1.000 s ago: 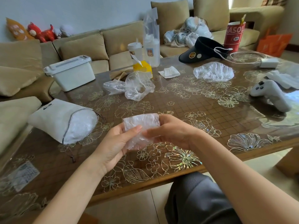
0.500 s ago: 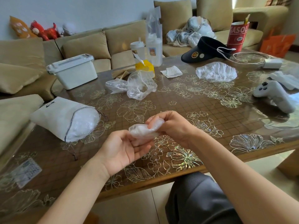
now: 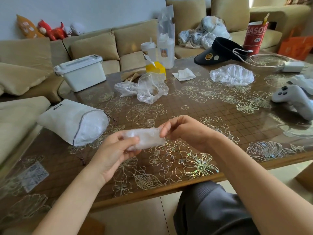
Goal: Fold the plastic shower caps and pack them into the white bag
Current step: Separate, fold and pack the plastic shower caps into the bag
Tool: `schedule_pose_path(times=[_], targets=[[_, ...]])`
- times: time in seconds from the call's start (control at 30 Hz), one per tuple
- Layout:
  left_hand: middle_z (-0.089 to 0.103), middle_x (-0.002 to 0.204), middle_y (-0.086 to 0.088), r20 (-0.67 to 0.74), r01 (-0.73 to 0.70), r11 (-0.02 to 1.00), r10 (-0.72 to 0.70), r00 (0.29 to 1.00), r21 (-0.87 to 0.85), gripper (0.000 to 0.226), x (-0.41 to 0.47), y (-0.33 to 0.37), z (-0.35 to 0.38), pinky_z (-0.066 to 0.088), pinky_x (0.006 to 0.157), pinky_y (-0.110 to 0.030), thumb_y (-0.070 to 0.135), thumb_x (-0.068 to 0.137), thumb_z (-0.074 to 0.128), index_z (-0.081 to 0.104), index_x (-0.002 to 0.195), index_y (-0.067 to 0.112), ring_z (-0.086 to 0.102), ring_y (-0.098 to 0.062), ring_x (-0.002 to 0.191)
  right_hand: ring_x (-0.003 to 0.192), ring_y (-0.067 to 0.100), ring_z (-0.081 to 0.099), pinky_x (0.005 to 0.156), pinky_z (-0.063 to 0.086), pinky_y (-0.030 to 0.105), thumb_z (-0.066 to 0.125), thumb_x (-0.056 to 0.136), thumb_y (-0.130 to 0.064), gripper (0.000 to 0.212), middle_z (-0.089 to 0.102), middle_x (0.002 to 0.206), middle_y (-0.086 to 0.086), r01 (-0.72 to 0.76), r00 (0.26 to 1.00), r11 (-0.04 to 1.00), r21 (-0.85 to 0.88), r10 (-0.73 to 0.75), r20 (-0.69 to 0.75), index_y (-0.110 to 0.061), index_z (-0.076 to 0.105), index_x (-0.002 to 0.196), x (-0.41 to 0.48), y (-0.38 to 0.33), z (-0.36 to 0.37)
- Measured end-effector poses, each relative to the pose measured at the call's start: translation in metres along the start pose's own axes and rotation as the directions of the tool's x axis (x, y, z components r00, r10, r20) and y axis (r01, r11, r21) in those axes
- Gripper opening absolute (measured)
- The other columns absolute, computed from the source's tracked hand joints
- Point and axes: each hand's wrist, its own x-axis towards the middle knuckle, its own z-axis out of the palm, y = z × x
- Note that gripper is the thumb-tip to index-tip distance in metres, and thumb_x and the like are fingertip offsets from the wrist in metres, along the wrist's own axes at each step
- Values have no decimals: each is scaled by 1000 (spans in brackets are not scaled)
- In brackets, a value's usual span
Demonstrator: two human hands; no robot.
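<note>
shower cap [image 3: 145,139]: folded, crinkly translucent oblong wad, held over worktop [image 3: 220,116], 6 o'clock side
left grip [image 3: 111,153]: pinches wad's left end
right grip [image 3: 186,131]: pinches right end
white bag [image 3: 67,119]: 9 o'clock, on its side, stuffed

A home living room: beige sofa [image 3: 94,46], floral coffee table [image 3: 194,116]

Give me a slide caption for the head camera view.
The left hand and right hand hold a folded shower cap over the table, beside the white bag.

Cap [image 3: 145,139], seemingly folded, near white bag [image 3: 67,119]
</note>
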Motion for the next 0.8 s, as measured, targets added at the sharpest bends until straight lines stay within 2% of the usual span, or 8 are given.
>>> schedule_pose_path(times=[0.07, 0.13, 0.23, 0.3, 0.4, 0.47, 0.67, 0.8], targets=[[64, 85, -3, -76, -142, 953, 167, 983, 266, 21, -3, -1, -7, 52, 66, -23, 3, 85, 63, 63, 99, 18, 63, -13, 72, 72, 8, 55, 63, 45, 18, 46, 81, 17, 37, 64, 82, 1, -29, 991, 1000, -10, 28, -134, -11, 65, 67, 3, -4, 4], [65, 82, 1, -51, -230, 907, 264, 963, 354, 22, -6, -2, -10, 51, 65, -20, 3, 86, 63, 64, 95, 22, 62, -12, 74, 65, 2, 55, 60, 43, 16, 55, 89, -1, 15, 60, 86, -3, -3, 984, 1000, 8, 4, -180, -10, 63, 97, 7, -9, 17], [67, 84, 3, -26, -263, 897, 290, 957, 355, 22, -11, -5, -15, 53, 66, -19, 3, 85, 63, 65, 94, 22, 63, -13, 80, 96, 10, 60, 84, 48, 27, 63, 87, -37, 44, 60, 110, -2, -30, 999, 997, -69, 29, -15, -16, 53, 125, 17, -8, 41], [69, 87, 1, -34, -252, 915, 277, 960, 315, 22, -12, -6, -20, 53, 69, -22, 3, 85, 64, 66, 95, 22, 64, -13, 85, 93, 12, 61, 84, 49, 28, 64, 87, -37, 36, 63, 106, 0, -41, 996, 984, -173, 55, 75, -15, 60, 115, 20, -8, 54], [69, 85, 2, -54, -183, 962, 198, 979, 203, 23, -13, -7, -28, 53, 62, -18, 4, 82, 65, 64, 100, 19, 66, -9, 78, 61, 7, 56, 56, 46, 18, 65, 88, -18, 9, 62, 78, -2, -35, 995, 980, -196, 51, 82, -11, 62, 93, 21, -9, 58], [70, 84, 1, -37, -127, 985, 132, 991, 113, 26, -14, -10, -33, 56, 65, -21, 4, 78, 66, 63, 102, 15, 67, -9, 74, 56, 6, 54, 50, 44, 17, 66, 87, -15, 9, 61, 73, -1, -40, 996, 982, -186, 54, 73, -8, 62, 92, 23, -8, 57], [69, 95, -11, -30, -94, 976, 102, 994, 197, 32, -14, -16, -53, 53, 73, -29, 5, 76, 68, 63, 107, 11, 66, -17, 80, 69, 12, 53, 57, 43, 20, 70, 84, -17, 8, 58, 78, -1, -31, 987, 984, -176, 58, 147, -13, 64, 89, 32, -10, 69], [72, 94, -6, -103, -88, 963, 118, 988, 255, 26, -11, -3, -72, 56, 74, -28, 9, 78, 69, 63, 103, 14, 68, -15, 80, 71, 12, 55, 60, 45, 21, 67, 86, -14, 7, 60, 81, 1, -55, 997, 985, -164, 62, 37, -8, 65, 89, 49, -10, 82]])
